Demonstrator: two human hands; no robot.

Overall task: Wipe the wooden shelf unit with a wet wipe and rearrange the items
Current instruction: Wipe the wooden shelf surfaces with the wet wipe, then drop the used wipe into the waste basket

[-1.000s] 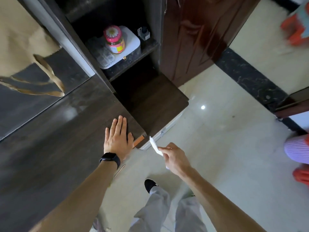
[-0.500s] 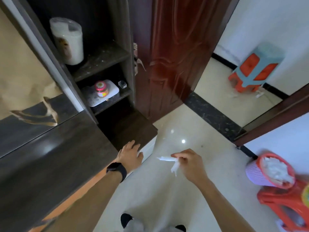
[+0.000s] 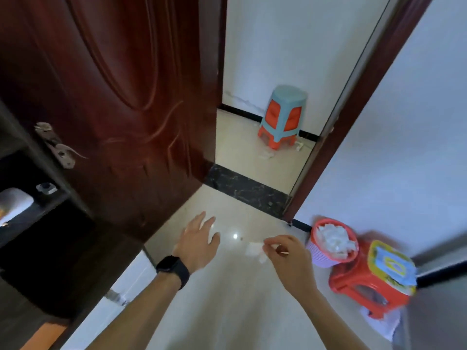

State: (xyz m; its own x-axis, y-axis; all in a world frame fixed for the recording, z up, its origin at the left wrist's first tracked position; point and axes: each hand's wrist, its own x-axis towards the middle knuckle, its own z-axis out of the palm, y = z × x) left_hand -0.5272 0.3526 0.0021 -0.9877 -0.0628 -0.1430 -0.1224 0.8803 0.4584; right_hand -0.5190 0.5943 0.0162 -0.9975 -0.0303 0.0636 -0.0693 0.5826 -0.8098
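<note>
A home, seen at a room doorway: a reddish-brown panelled wooden door (image 3: 121,92) with a lever handle (image 3: 59,150) stands open onto glossy cream floor tiles (image 3: 227,299). Stacked plastic stools (image 3: 283,117) sit by plain white walls (image 3: 404,122), and a small waste basket (image 3: 331,242) holds crumpled tissues.

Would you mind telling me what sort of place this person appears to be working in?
Most likely a room in a home, by an open doorway. A dark red wooden door stands open onto a tiled floor, plastic stools sit about, and a small basket of used wipes rests by the wall.
</note>
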